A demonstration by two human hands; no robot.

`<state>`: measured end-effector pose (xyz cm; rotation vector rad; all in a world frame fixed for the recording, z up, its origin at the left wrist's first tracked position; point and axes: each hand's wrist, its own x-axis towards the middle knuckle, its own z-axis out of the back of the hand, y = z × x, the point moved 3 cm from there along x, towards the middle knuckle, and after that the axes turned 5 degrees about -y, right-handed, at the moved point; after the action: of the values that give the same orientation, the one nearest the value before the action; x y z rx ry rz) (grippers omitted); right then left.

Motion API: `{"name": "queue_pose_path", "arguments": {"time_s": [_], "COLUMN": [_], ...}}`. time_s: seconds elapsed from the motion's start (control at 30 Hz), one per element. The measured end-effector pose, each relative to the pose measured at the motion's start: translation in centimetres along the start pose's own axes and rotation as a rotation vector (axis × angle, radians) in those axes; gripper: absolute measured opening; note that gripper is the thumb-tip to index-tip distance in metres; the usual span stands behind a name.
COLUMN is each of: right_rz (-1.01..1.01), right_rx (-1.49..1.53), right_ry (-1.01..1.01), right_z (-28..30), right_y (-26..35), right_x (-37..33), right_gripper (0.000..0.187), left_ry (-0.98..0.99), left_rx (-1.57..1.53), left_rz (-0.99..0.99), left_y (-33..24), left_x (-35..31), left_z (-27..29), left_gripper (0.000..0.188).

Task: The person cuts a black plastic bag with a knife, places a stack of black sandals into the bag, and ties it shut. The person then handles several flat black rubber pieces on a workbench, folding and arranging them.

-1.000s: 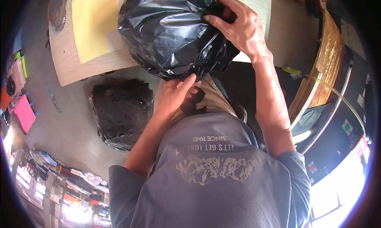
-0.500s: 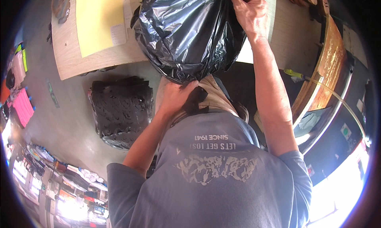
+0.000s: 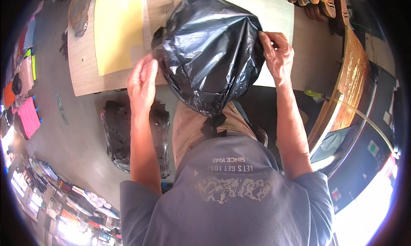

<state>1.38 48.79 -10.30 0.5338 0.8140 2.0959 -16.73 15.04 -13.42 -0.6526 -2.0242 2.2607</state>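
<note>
Okay, right hand (image 3: pixel 280 57) is pinching the right edge of the black plastic bag (image 3: pixel 209 53) between thumb and fingertips; left hand (image 3: pixel 141 81) is hovering by the bag's left edge, fingers straight and loose, slightly blurred, gripping nothing visible; can't tell if the tips are brushing the film. Change over the last second: left has been letting go of the near end over the lap and swinging out to the left side; right is pinching lower down the right edge. Meaning, as I read it: hands are now flanking the bag, with only the right clearly holding it and the near end hanging unheld. Bag itself is sitting bunched and rounded across the table's near edge, its near tip drooping over the tan trousers (image 3: pixel 186 126). Further out, the yellow sheet (image 3: pixel 117 32) is lying on the table (image 3: pixel 317 57) left of the bag, and a dark bundle (image 3: pixel 115 130) is resting below, partly behind the left forearm.
</note>
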Motion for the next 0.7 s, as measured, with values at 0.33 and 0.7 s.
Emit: {"name": "queue_pose_path", "arguments": {"time_s": [0.33, 0.7], "right_rz": [-0.399, -0.238], "right_rx": [0.173, -0.091], "right_ry": [-0.127, -0.141], "right_z": [0.0, 0.2], "right_y": [-8.2, -3.6], "right_x": [-2.3, 0.4], "right_gripper": [0.040, 0.033], "left_ry": [0.036, 0.144], "left_rx": [-0.071, -0.050], "left_rz": [-0.033, -0.324], "left_y": [-2.3, -4.7], "left_x": [0.1, 1.3], "left_z": [-4.8, -6.2], "left_gripper": [0.015, 0.013]}}
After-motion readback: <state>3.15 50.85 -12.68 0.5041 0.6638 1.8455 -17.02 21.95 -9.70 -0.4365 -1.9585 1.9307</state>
